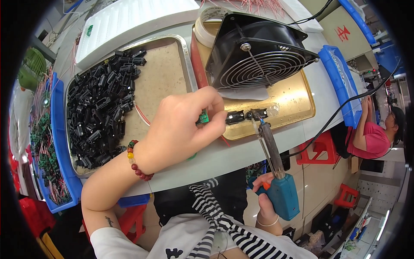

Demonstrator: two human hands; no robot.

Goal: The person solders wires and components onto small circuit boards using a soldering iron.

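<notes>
My left hand (187, 118), with a beaded bracelet at the wrist, is closed in a pinch on a small green circuit board (203, 117). Red and white wires (141, 115) stick out beyond that hand. My right hand (265, 203) grips the handle of a teal soldering gun (282, 194), fingers at its trigger. Its metal tip reaches up to a pair of small black plastic housings (235, 117) by the front of a gold-coloured tray (297, 103). The board is just left of these housings; whether they touch is hidden by my fingertips.
A black fan with a wire guard (263, 67) stands behind the housings, beside a tape roll (207, 30). To the left, a metal tray (186, 56) holds many black housings (103, 99). Blue bins (64, 172) flank the table. A cable (345, 103) runs right; a person in pink (371, 138) sits beyond.
</notes>
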